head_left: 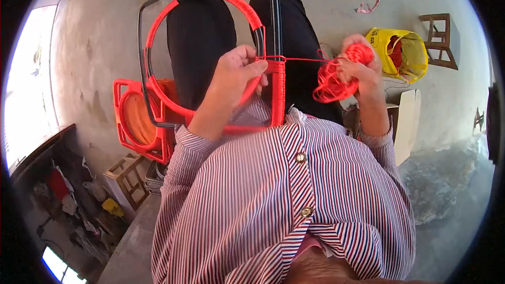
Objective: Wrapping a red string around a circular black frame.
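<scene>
Across my thighs lies a black metal frame (pixel 275 18) with rounded corners and a ring (pixel 236 1) inside it. Red cord covers most of the ring and the near right part of the frame; some black metal shows between the wrapped stretches. My left hand (pixel 225 79) is closed round the ring's right side, its thumb pressed where ring and frame come close. A taut red cord (pixel 305 59) runs from there to my right hand (pixel 369 71). That hand is closed on a loose, tangled bundle of red cord (pixel 334 85), held right of the frame above my leg.
On the floor at the right, a yellow bag (pixel 380 44) holds more red cord, beside a small wooden stool (pixel 442 42). Red-wrapped frames (pixel 122 118) are stacked at the left, near a wooden stand (pixel 131 176). A pinkish cord scrap (pixel 375 1) lies farther off.
</scene>
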Tool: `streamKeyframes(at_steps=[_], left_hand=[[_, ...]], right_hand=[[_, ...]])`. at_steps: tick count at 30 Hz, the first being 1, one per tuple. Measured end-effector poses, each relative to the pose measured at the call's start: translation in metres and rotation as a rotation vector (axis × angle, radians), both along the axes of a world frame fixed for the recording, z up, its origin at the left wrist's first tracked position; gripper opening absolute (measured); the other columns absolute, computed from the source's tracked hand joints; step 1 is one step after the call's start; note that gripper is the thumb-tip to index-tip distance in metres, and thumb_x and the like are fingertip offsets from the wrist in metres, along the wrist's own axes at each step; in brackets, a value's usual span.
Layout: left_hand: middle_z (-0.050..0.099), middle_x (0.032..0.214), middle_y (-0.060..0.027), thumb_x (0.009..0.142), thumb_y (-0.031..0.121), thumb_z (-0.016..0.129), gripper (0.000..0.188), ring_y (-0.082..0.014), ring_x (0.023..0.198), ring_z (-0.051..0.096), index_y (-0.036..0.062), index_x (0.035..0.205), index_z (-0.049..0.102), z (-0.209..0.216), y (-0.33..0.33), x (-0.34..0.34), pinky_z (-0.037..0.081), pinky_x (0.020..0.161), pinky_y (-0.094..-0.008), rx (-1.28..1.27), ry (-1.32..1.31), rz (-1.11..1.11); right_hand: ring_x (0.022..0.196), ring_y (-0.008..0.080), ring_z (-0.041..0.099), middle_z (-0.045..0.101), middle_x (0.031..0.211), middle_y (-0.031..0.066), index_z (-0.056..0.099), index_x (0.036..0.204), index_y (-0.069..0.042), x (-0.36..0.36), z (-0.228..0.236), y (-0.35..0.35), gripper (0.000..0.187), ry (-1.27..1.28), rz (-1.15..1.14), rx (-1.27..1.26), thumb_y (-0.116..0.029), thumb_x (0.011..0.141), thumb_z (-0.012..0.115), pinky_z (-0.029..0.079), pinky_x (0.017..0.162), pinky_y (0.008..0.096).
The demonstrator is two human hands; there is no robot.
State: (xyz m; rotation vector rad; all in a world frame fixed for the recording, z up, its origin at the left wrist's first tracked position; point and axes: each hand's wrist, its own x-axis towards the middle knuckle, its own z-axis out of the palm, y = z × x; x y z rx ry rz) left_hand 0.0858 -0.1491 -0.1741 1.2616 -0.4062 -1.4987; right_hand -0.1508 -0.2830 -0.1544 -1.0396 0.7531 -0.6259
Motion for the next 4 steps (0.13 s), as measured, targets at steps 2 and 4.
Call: streamKeyframes(at_steps=[2,4], left_hand=[[0.060,0.076,-0.0077,0.086,0.003,0.062,0.016,-0.0144,0.059,0.061,0.0003,0.095,0.050,-0.0009,0.0008,0.0013,0.049,0.050,-0.0233,-0.001,0.014,0.005],[0.060,0.076,-0.0079,0.086,0.004,0.063,0.017,-0.0161,0.058,0.061,0.0006,0.096,0.049,-0.0036,0.0013,0.0024,0.049,0.050,-0.0235,-0.017,0.047,0.013]], right_hand=[[0.048,0.0089,0.050,0.054,0.068,0.0047,0.051,0.095,0.000,-0.0051,0.0082,0.0098,0.026,-0.132,-0.088,0.175,0.008,0.072,0.062,0.038,0.044,0.0219],[0.050,0.0107,0.053,0.055,0.069,0.0072,0.050,0.095,0.000,-0.0102,0.0071,0.0122,0.029,-0.182,-0.035,0.221,0.009,0.070,0.061,0.040,0.043,0.0230]])
